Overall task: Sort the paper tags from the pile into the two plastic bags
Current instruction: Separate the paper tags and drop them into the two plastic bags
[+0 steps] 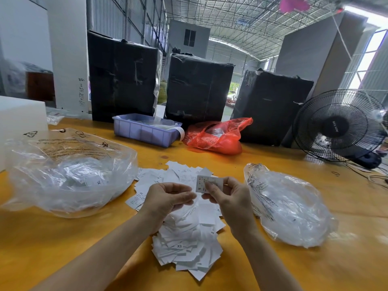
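Note:
A pile of white paper tags (186, 240) lies on the yellow table in front of me, some printed XS and S. Above the pile, my right hand (228, 198) pinches a small stack of tags (206, 182) with an S on the top one. My left hand (168, 197) hovers beside it, fingers curled, and I cannot tell if it holds a tag. A large clear plastic bag (67, 175) with tags inside, one marked XL, sits to the left. A smaller clear plastic bag (291, 206) sits to the right.
Behind the pile stand a purple plastic bin (144, 131) and a red plastic bag (218, 135). Three black wrapped bales (199, 87) line the table's far edge. A black fan (340, 124) stands at the right. A white box (21, 116) is at far left.

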Demonstrator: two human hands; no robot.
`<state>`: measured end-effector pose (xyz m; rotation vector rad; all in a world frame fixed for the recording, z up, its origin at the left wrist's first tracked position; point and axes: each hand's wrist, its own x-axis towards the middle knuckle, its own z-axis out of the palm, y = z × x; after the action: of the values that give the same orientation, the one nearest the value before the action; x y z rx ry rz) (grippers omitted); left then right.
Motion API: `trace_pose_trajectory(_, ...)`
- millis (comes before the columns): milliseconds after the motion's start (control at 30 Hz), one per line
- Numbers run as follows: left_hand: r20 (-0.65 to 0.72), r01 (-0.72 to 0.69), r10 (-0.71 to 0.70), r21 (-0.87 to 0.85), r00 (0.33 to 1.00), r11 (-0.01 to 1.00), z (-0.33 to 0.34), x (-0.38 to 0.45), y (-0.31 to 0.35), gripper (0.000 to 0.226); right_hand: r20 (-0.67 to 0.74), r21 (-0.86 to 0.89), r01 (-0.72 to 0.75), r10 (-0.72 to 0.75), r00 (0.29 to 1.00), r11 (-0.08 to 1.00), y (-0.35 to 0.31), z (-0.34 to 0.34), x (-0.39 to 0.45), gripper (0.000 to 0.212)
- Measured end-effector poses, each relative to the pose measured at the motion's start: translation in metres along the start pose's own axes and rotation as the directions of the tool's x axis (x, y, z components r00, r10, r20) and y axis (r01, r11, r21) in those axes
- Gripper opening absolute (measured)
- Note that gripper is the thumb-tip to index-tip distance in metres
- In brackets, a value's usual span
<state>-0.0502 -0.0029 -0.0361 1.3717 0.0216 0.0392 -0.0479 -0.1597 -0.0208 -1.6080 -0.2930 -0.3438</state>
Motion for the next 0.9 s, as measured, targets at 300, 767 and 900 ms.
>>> trace_pose_trajectory(300, -0.023, -0.028, 0.029, 0.03, 0.999, 0.999, -0.0004, 0.0015, -0.0013, 0.016, 0.037, -0.147, 0.042, -0.037, 0.999, 0.988, 0.0074, 0.0019, -0.0009, 0.006)
trace_pose_trajectory(767, -0.053, -0.056, 0.059, 0.046, 0.997, 0.997, -0.0015, 0.0015, -0.0003, 0.023, -0.027, -0.143, 0.023, -0.027, 0.999, 0.989, 0.0043, -0.001, 0.0011, 0.015)
trace_pose_trajectory(900, -0.055, -0.055, 0.058, 0.05, 0.997, 0.997, -0.0011, 0.0016, -0.0001, 0.022, -0.046, -0.164, 0.046, -0.054, 0.997, 0.985, 0.0035, 0.0001, -0.0001, 0.011)
